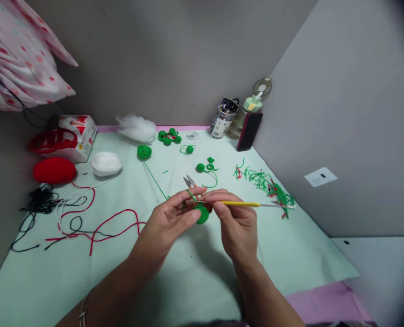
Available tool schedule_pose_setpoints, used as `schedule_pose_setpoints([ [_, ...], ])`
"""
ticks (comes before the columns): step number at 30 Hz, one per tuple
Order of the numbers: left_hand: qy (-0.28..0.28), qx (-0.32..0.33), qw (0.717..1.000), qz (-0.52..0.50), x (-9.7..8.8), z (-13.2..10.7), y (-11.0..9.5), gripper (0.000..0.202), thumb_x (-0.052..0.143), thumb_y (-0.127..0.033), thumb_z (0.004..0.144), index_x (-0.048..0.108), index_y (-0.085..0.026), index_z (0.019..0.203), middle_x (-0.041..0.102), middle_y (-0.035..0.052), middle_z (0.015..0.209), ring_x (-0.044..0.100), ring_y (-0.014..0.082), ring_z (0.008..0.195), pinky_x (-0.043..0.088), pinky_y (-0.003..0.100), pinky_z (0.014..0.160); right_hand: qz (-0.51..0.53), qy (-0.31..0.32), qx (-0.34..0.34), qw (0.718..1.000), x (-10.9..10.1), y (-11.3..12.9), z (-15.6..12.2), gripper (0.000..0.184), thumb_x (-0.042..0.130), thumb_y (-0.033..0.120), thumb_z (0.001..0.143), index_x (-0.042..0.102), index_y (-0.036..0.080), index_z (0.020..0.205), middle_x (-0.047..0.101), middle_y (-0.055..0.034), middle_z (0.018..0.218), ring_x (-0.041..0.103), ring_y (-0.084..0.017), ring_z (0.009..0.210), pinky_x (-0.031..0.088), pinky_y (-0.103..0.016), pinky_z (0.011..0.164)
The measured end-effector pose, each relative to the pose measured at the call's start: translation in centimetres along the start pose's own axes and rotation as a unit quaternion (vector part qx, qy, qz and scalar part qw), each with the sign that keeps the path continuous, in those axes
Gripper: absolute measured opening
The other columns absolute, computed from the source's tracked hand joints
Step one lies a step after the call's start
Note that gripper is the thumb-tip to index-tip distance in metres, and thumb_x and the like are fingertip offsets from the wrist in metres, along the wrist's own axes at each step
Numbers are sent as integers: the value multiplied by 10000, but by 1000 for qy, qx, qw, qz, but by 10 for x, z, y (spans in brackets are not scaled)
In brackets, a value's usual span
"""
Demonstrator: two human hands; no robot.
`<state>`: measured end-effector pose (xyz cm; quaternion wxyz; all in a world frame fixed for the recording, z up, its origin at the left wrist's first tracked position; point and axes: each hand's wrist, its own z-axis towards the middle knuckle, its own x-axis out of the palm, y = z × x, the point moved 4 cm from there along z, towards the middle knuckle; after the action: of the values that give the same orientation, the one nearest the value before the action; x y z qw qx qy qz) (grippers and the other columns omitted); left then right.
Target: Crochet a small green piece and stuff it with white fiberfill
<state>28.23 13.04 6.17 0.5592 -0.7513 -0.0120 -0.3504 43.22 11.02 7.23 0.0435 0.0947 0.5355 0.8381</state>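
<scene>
My left hand (169, 221) pinches a small green crocheted piece (202, 214), with green yarn looped over its forefinger. That yarn runs back across the table to a green yarn ball (144, 151). My right hand (234, 222) is closed on a yellow-handled crochet hook (241, 204), whose handle points right and whose tip meets the green piece. Both hands hover above the pale green table cover (69, 281). Small scissors (189, 181) lie just behind the hands.
Red yarn ball (54, 170), white yarn ball (105, 163), white stuffing (136, 128) and a box (76, 136) at the left back. Loose red and black cords (79, 222) lie left. Green yarn scraps (270, 184) right. Finished green pieces (169, 136), jar (223, 119), bottle (246, 116), phone (248, 131) by the wall.
</scene>
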Motion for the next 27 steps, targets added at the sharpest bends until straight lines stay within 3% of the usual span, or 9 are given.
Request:
schedule_pose_setpoints([
  [4, -17, -4, 999, 39, -6, 0, -1, 374, 829, -320, 890, 787, -317, 1262, 703, 35, 1027, 634, 199, 1028, 479, 331, 980, 44, -14, 47, 998, -4, -4, 2, 174, 689, 360, 1005, 786, 229, 943, 767, -42, 881, 657, -157, 724, 558, -296, 672],
  [9, -54, 0, 995, 82, -8, 0, -8, 375, 859, -296, 837, 807, -295, 1209, 634, 22, 925, 623, 187, 899, 519, 313, 840, 66, -2, 56, 996, -4, -3, 3, 199, 644, 361, 1033, 741, 220, 931, 759, -36, 859, 656, -152, 703, 571, -299, 685],
  [13, -72, 9, 990, 119, -5, -1, -13, 346, 813, -217, 842, 805, -298, 1179, 630, -2, 874, 628, 173, 874, 509, 334, 906, 18, 15, 21, 1000, -4, 2, 0, 188, 599, 317, 1060, 747, 234, 978, 760, -38, 903, 683, -166, 755, 576, -322, 714],
  [17, -100, 39, 976, 187, -2, -2, -16, 352, 779, -182, 825, 808, -295, 1157, 638, -5, 873, 625, 182, 890, 505, 341, 928, -86, 39, -64, 993, -3, 16, -3, 189, 556, 237, 1070, 741, 244, 1026, 761, -47, 919, 706, -197, 820, 586, -354, 717],
  [20, -123, 98, 954, 254, -2, -2, -19, 373, 767, -146, 814, 814, -286, 1156, 650, -6, 891, 612, 175, 893, 490, 325, 951, -193, 81, -160, 965, 3, 26, -7, 204, 536, 162, 1055, 718, 245, 1094, 773, -64, 943, 723, -216, 858, 599, -382, 738],
  [22, -136, 99, 954, 248, -3, -3, -17, 407, 778, -134, 810, 806, -281, 1188, 643, -13, 885, 613, 166, 885, 488, 312, 945, -292, 104, -223, 924, 8, 29, -11, 221, 567, 119, 1027, 721, 245, 1125, 784, -81, 987, 734, -222, 873, 606, -381, 736],
  [25, -120, 46, 982, 141, -4, -2, -9, 458, 825, -184, 823, 771, -284, 1267, 639, -17, 901, 627, 154, 877, 503, 289, 891, -400, 104, -283, 865, 14, 26, -20, 322, 660, 58, 960, 744, 273, 1184, 789, -85, 1057, 753, -233, 930, 623, -370, 759],
  [27, -78, 9, 996, 42, -3, -2, -5, 476, 856, -258, 833, 756, -281, 1298, 656, -7, 926, 636, 155, 888, 505, 280, 866, -407, 84, -295, 861, 14, 23, -23, 429, 702, 40, 926, 746, 324, 1244, 788, -66, 1088, 761, -245, 972, 635, -378, 790],
])
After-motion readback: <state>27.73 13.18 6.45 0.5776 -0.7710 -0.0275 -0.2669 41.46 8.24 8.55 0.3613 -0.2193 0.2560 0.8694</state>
